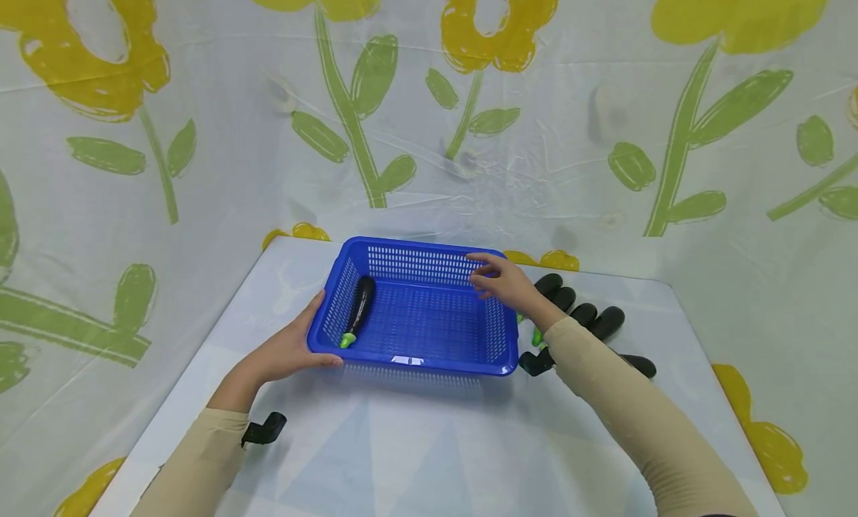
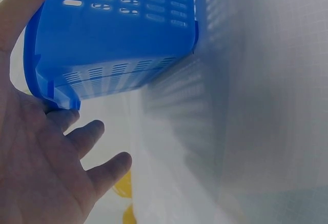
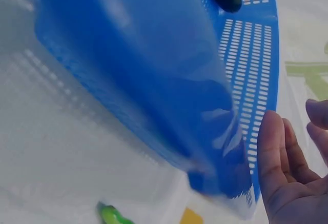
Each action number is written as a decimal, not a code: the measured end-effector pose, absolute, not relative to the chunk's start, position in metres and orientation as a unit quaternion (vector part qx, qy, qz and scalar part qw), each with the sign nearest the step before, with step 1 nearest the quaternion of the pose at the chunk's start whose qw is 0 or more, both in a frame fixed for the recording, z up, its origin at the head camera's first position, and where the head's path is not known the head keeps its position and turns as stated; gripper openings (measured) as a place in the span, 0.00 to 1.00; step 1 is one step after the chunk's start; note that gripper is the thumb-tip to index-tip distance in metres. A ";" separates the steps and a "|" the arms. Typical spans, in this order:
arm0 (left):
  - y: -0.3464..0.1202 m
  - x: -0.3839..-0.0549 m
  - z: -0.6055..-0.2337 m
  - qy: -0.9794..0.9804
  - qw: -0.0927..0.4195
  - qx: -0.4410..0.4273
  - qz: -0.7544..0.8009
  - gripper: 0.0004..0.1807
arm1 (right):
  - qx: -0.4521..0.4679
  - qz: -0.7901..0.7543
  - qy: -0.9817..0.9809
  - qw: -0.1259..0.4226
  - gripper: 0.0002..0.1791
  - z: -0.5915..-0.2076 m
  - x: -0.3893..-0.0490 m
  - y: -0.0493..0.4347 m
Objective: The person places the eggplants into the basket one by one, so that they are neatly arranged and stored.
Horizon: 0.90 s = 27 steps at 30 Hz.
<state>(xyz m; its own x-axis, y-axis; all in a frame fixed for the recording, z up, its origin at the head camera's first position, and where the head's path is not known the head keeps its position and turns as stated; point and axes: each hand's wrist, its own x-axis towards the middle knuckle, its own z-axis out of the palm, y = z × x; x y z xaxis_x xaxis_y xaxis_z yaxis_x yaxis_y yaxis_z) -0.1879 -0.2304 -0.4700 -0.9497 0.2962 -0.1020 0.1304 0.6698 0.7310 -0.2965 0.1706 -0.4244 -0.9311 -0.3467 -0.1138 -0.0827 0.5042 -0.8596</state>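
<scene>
Toward the desk's far edge: blue basket, 1 eggplant along its left wall; more eggplants rightward. Left hand grips basket's near-left corner; right hand empty, fingers parted. Eggplants probably firm, slick; best held mid-body.

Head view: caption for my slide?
Left hand at the near-left corner of a blue basket containing one eggplant; right hand by its far-right corner, other eggplants on the table.
</scene>
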 end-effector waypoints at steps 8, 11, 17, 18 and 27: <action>-0.230 -0.188 -0.471 0.911 0.107 0.118 0.381 0.67 | -0.100 -0.472 0.868 0.119 0.26 -0.423 -0.292 0.184; -0.230 -0.189 -0.472 0.910 0.108 0.117 0.382 0.67 | -0.089 -0.464 0.875 0.111 0.26 -0.423 -0.291 0.188; -0.231 -0.189 -0.471 0.906 0.109 0.118 0.390 0.67 | -0.081 -0.451 0.883 0.104 0.26 -0.423 -0.291 0.194; -0.231 -0.189 -0.471 0.906 0.109 0.117 0.391 0.67 | -0.081 -0.451 0.883 0.103 0.26 -0.423 -0.291 0.195; -0.230 -0.188 -0.470 0.906 0.111 0.120 0.390 0.67 | -0.081 -0.446 0.888 0.077 0.25 -0.427 -0.291 0.205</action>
<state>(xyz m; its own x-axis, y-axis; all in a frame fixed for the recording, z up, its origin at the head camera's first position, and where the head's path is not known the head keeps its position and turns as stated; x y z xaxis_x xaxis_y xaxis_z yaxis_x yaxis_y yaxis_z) -0.1884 -0.2299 -0.4705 -0.9468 0.3032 -0.1080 0.1301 0.6673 0.7333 -0.2911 0.2054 -0.4266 -0.9751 -0.2122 -0.0644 -0.0749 0.5884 -0.8051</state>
